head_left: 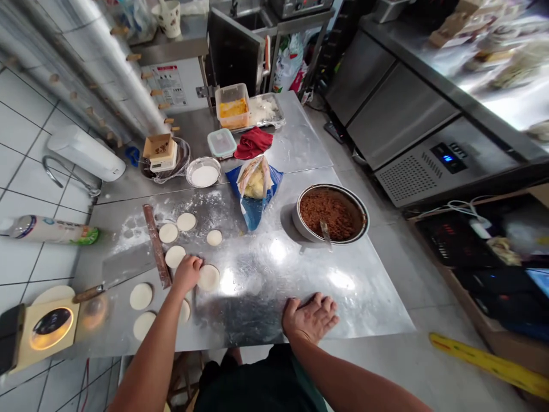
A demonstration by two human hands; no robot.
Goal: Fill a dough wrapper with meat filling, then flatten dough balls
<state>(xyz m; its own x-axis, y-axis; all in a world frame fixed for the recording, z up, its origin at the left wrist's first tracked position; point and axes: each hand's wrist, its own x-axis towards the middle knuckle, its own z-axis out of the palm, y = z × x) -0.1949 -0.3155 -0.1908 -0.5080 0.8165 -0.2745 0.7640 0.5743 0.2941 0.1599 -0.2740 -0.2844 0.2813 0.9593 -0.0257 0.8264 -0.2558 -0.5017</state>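
My left hand [187, 274] reaches over the steel table with its fingers closed at the left edge of a flat dough round [209, 278]. That round lies on the metal, and the fingertips partly hide the contact. Close to the hand are another dough round [175, 257] and one [184, 312] partly covered by my forearm. Further rounds lie around them, one of them a small disc [214, 237]. My right hand [311, 318] rests by the table's front edge, fingers apart, holding nothing.
A rolling pin [155, 243] and a long-bladed knife [128, 274] lie at left. A pot of brown crumbly filling [330, 213] with a utensil stands right. A blue bag [254, 191], flour bowl [203, 172], red cloth [254, 142] and plastic tubs [222, 143] sit farther back.
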